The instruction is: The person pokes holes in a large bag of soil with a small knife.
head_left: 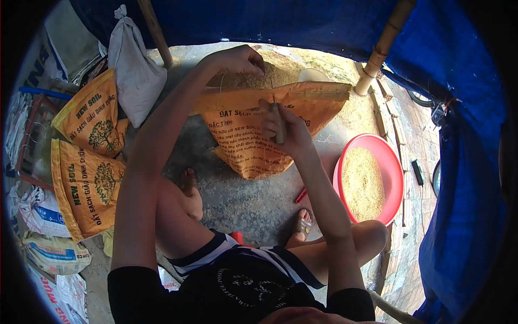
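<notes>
My right hand [288,132] is closed around the pale handle of an awl-like tool [278,123], its thin tip pointing up at the sack's top edge. An orange printed sack [253,143] lies in front of me, its upper edge folded into a band. Above that edge, my left hand [244,60] is raised with the fingers pinched together; what they hold is too small to make out. A thin pale thread [222,81] curves down near the left wrist towards the sack.
A pink basin [399,186] of golden grain or husks [362,181] stands at right. Orange sacks [89,186] and a tied white sack [134,70] are at left. A small red object [301,195] lies near my foot. Bamboo poles [380,48] and blue tarpaulin [458,70] surround the spot.
</notes>
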Demonstrator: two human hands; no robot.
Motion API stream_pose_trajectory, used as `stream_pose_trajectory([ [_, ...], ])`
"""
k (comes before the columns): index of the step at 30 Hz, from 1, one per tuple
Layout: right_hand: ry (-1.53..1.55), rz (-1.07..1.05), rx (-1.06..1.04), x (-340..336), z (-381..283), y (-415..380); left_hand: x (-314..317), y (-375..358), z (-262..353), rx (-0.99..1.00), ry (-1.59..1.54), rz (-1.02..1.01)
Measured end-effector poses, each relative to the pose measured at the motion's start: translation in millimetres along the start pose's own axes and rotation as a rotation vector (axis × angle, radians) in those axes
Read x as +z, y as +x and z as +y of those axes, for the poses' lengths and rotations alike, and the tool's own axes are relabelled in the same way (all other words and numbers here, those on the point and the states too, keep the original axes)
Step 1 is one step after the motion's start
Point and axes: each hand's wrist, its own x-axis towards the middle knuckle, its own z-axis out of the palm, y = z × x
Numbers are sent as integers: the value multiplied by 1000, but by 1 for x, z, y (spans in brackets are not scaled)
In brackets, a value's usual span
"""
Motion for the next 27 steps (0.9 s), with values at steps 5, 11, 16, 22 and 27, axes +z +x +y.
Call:
stream_pose_trajectory([
  [5,33,-102,32,-10,-2,2,-1,0,2,-11,-6,11],
  [11,73,-155,61,-12,-3,1,-1,2,0,-4,-4,7],
  [16,25,-13,16,-1,0,-1,0,4,-5,1,-12,-7],
  [22,37,-76,8,-14,0,2,-1,0,0,-11,-12,0],
  [27,-39,51,-30,-10,2,2,-1,1,-1,0,2,-5],
])
